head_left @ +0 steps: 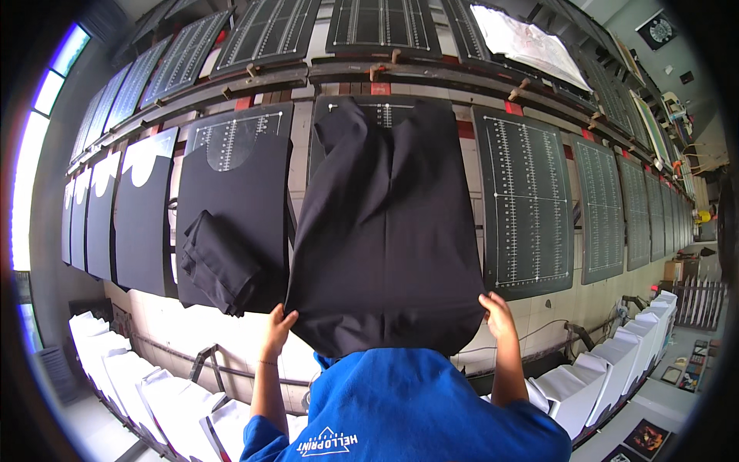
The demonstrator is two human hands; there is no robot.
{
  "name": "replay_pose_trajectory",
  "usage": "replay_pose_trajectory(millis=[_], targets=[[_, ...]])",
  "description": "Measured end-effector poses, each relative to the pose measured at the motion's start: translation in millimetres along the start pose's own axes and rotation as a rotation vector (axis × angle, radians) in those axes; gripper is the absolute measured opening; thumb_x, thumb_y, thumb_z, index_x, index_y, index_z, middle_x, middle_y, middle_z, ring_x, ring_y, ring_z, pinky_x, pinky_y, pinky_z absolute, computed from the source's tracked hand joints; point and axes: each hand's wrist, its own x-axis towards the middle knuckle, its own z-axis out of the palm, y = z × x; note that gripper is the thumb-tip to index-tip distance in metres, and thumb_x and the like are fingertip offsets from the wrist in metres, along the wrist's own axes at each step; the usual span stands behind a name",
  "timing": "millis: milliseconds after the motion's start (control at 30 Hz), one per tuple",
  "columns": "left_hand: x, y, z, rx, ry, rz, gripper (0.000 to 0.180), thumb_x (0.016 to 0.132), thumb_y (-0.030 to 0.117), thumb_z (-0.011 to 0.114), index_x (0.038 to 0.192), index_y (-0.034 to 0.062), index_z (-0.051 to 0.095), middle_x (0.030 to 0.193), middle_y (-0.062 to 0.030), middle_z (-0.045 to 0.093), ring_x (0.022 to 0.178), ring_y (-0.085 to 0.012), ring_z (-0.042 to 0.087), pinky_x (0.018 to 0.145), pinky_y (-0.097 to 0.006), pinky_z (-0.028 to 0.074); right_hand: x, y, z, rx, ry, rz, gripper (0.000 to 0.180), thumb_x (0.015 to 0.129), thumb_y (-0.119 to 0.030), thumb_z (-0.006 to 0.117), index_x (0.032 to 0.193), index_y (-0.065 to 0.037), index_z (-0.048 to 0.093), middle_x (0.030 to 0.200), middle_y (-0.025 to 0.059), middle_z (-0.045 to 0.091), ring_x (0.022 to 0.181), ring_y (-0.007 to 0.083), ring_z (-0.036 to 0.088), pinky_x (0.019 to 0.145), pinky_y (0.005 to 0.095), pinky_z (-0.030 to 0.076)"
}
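Note:
A black cut fabric panel (389,239) is draped over the dark printing board (377,112) in front of me, its near edge hanging toward my body. Its far part lies in loose folds, leaving some of the board's white ruler marks showing. My left hand (279,329) is closed on the panel's near left edge. At the near right edge, my right hand (496,313) pinches the same cloth. On the neighbouring board to the left, another black panel (231,181) with a curved neckline lies flat, and a folded bundle of black fabric (221,266) rests on it.
Further left, several boards carry black neck-cut panels (142,215). Bare ruled boards (527,204) run off to the right. A rail (446,73) separates a far row of boards, one bearing a white sheet (527,46). White covered forms (570,385) line the walkway beside me.

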Motion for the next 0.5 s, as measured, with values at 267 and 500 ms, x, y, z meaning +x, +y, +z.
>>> replay_pose_trajectory(millis=[267, 500], targets=[[-45.7, -161.0, -12.1, -0.007, 0.123, -0.382, 0.015, 0.094, 0.012, 0.068, 0.103, 0.0026, 0.06, 0.093, -0.0021, 0.068, 0.085, -0.0065, 0.06, 0.072, -0.024, 0.047, -24.2, 114.0, -50.8, -0.339, 0.123, 0.292, 0.02, 0.086, -0.032, 0.076, 0.091, -0.014, 0.068, 0.075, -0.0087, 0.054, 0.064, 0.0051, 0.046, 0.06, 0.0243, 0.036], [-41.3, -223.4, 6.8, 0.171, 0.128, -0.282, 0.016, 0.089, 0.009, 0.071, 0.096, 0.0002, 0.059, 0.074, -0.0021, 0.064, 0.065, -0.0073, 0.056, 0.057, -0.027, 0.043, 0.4, 159.6, -50.8, -0.408, 0.269, 0.304, 0.024, 0.085, -0.024, 0.076, 0.101, -0.006, 0.07, 0.074, -0.0038, 0.054, 0.06, 0.0057, 0.046, 0.054, 0.0221, 0.034]])
